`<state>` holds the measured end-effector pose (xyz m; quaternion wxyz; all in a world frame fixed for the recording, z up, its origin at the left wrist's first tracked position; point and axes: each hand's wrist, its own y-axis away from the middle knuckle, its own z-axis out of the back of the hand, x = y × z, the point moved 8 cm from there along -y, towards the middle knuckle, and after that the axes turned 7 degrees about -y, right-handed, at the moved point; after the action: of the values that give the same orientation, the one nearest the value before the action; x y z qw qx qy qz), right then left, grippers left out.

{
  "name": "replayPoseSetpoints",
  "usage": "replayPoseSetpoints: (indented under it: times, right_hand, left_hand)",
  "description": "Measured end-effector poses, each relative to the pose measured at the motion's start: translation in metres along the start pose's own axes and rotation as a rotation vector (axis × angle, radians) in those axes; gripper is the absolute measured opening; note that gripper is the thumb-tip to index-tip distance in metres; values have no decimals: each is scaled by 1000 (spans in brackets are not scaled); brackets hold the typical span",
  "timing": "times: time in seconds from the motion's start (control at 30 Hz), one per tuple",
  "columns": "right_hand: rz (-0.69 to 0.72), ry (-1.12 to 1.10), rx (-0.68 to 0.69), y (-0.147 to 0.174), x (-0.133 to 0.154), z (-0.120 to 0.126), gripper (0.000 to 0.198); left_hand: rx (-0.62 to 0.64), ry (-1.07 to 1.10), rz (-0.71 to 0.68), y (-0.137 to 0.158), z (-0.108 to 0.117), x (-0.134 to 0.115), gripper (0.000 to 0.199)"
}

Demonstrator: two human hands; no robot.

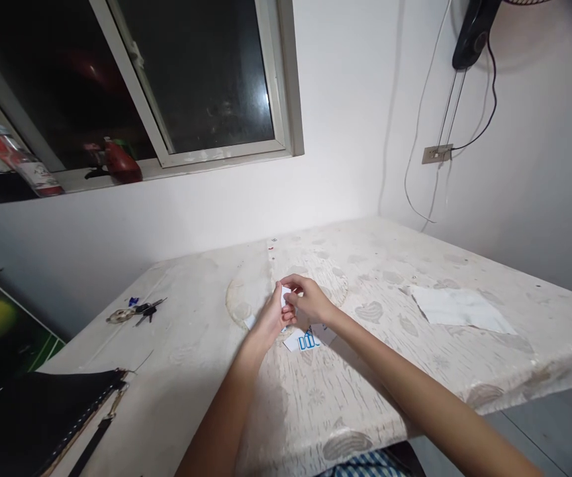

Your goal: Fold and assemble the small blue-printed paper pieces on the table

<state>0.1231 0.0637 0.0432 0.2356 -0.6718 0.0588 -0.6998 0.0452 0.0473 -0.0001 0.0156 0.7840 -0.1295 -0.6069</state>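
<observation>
Both my hands meet above the middle of the table, holding a small piece of white paper [285, 295] between them. My left hand [270, 318] is closed around the paper's left side. From the right, the fingers of my right hand [310, 299] pinch the same piece. Below them on the tablecloth lie white paper pieces [306, 340], with blue drawn lines on them. Another white scrap [249, 322] pokes out to the left of my left wrist. What is on the held piece is too small to make out.
Keys [140, 311] lie on the table's left side, near a black bag [42, 411] with a strap. A white cloth or paper sheet [459, 308] lies to the right. The patterned tablecloth [206, 371] reaches the walls, below a window [201, 73]. Wires hang by a socket [436, 154].
</observation>
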Motion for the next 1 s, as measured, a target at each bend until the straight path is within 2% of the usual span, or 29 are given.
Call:
replayPoseSetpoints:
  times: [0.13,0.27,0.33,0.43,0.5,0.57,0.67,0.87,0.93,1.0]
  right_hand:
    - [-49,-151,-34,-1,-1,4,27]
    - [-181,-266,-26,1,-10,0,29]
    - [-143,-155,-1,3,-8,-4,32]
    - [28,58,113,6,2,-15,44]
    - [70,102,202,10,3,-23,54]
    - [92,153,224,12,4,-25,57]
    - [165,323,189,13,13,-22,48]
    - [263,675,279,18,25,-29,26]
    - [261,749,295,19,22,-31,23]
    - [238,733,303,19,19,-31,23]
  left_hand:
    - [96,11,-36,2,-9,-4,45]
    - [100,17,-66,1,-9,-5,40]
    - [47,26,-74,-1,-4,-3,38]
    - [-88,56,-92,-4,7,-2,36]
    - [-167,69,-90,-5,14,-1,35]
    - [-207,89,-61,-6,17,1,35]
    - [-204,131,-20,-4,15,1,34]
    - [-176,100,-3,-1,12,0,33]
    - [-149,48,-13,-2,13,0,35]
    - [-117,-24,-21,-5,13,2,38]
